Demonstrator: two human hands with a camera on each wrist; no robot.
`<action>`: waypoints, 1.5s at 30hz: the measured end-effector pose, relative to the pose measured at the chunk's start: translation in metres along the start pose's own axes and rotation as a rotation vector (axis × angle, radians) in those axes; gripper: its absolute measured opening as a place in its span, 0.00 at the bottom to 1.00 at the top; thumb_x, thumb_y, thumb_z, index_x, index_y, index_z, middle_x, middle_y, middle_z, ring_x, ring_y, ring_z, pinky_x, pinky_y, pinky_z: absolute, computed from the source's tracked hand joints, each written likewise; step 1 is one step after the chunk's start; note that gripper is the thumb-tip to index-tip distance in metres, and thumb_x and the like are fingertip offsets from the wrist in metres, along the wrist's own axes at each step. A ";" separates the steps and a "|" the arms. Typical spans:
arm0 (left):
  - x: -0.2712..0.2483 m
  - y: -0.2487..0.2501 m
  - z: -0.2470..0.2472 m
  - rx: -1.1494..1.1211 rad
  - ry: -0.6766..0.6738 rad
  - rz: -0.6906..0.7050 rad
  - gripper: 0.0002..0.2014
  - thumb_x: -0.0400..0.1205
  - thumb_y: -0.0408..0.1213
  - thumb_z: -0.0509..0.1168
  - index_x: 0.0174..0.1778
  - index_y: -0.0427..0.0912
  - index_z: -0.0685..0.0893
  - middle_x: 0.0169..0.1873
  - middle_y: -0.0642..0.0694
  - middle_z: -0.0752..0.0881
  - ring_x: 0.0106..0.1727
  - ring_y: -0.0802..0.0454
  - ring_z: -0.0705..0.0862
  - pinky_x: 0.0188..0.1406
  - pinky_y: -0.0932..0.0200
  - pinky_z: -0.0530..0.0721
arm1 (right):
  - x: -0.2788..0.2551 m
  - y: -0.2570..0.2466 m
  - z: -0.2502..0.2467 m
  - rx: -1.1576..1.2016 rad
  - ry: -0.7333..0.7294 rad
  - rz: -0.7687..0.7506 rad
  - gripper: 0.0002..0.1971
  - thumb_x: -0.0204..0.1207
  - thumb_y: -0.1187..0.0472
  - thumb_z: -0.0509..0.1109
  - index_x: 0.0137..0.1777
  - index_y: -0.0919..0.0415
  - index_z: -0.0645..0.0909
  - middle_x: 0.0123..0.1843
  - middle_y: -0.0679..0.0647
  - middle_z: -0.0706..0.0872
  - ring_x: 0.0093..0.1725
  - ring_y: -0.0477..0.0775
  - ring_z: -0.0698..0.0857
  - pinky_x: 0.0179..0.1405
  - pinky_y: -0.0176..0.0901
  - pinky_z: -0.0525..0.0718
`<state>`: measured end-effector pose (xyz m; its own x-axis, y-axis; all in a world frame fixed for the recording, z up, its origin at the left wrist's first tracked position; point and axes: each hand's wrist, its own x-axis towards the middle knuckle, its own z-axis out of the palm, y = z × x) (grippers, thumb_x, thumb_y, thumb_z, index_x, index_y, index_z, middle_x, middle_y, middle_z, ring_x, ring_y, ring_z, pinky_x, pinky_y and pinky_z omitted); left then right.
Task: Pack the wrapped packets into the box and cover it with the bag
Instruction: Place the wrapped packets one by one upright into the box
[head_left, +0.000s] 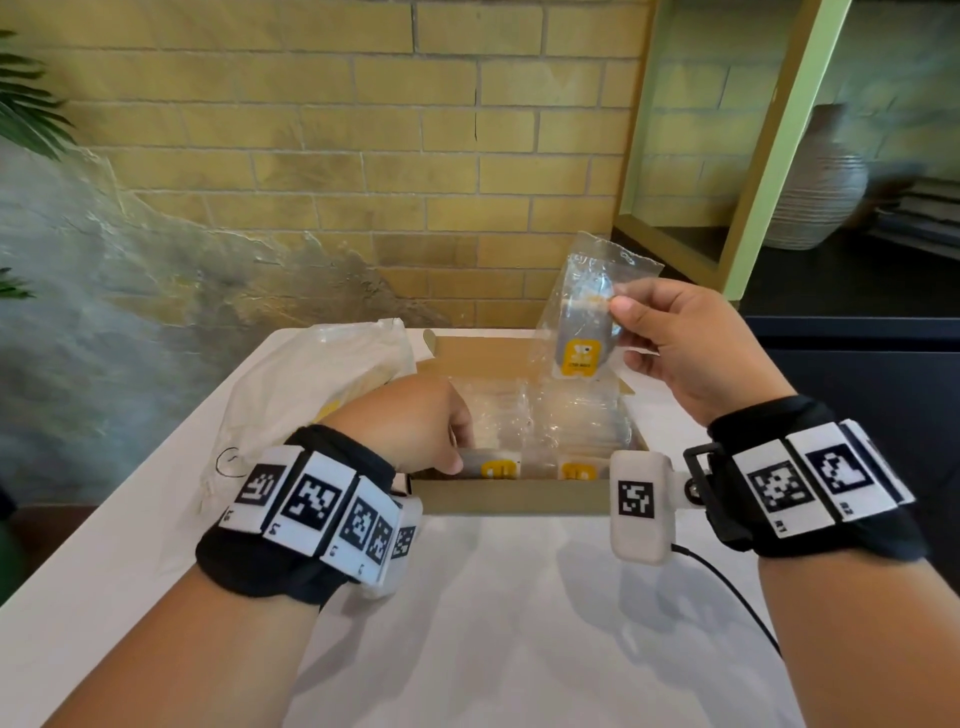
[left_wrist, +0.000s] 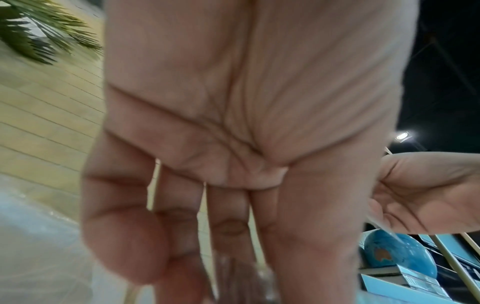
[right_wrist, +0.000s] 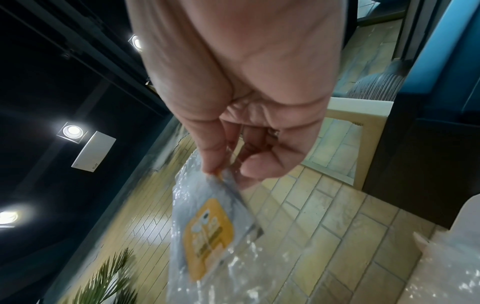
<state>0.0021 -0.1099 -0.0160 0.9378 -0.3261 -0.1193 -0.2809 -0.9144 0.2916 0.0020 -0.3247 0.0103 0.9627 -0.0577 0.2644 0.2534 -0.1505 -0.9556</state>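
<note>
An open cardboard box (head_left: 514, 498) stands on the white table and holds several clear wrapped packets (head_left: 566, 421) with yellow labels. My right hand (head_left: 626, 332) pinches one more wrapped packet (head_left: 579, 332) by its edge and holds it upright above the box's far right part; in the right wrist view the packet (right_wrist: 207, 232) hangs from my thumb and fingers (right_wrist: 228, 172). My left hand (head_left: 457, 447) reaches into the box's near left corner, its fingers curled on a packet (head_left: 493, 467) that lies there. Its fingers (left_wrist: 223, 216) point down onto clear wrap. The crumpled plastic bag (head_left: 311, 384) lies left of the box.
The table (head_left: 519, 623) has bare surface in front of the box. A brick wall (head_left: 363, 156) rises behind it. A green shelf frame (head_left: 769, 156) with a ribbed vase (head_left: 815, 192) and a dark cabinet (head_left: 857, 322) stand on the right, plant leaves (head_left: 26, 104) on the left.
</note>
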 end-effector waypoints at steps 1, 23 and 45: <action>0.000 0.000 -0.001 -0.003 0.011 0.001 0.07 0.76 0.36 0.72 0.48 0.47 0.89 0.37 0.56 0.84 0.42 0.57 0.82 0.40 0.67 0.76 | 0.000 0.000 0.000 -0.002 0.000 0.002 0.07 0.80 0.64 0.63 0.45 0.54 0.82 0.38 0.48 0.84 0.34 0.42 0.79 0.34 0.34 0.78; 0.000 0.003 -0.001 -0.008 0.065 -0.006 0.09 0.76 0.31 0.70 0.49 0.44 0.91 0.46 0.49 0.90 0.46 0.57 0.83 0.47 0.66 0.76 | -0.001 -0.001 -0.001 -0.002 -0.016 -0.005 0.08 0.80 0.64 0.64 0.43 0.54 0.82 0.36 0.48 0.84 0.33 0.42 0.79 0.33 0.34 0.78; -0.006 0.018 -0.014 -0.932 0.342 0.201 0.11 0.80 0.26 0.66 0.43 0.49 0.82 0.30 0.47 0.86 0.29 0.59 0.82 0.32 0.69 0.83 | -0.005 0.003 0.021 0.038 -0.138 0.061 0.07 0.78 0.69 0.65 0.41 0.60 0.81 0.34 0.53 0.83 0.31 0.41 0.84 0.30 0.27 0.84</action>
<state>-0.0061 -0.1209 0.0034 0.9400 -0.2336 0.2489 -0.3055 -0.2508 0.9186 0.0000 -0.3039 0.0034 0.9797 0.0712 0.1875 0.1947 -0.1133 -0.9743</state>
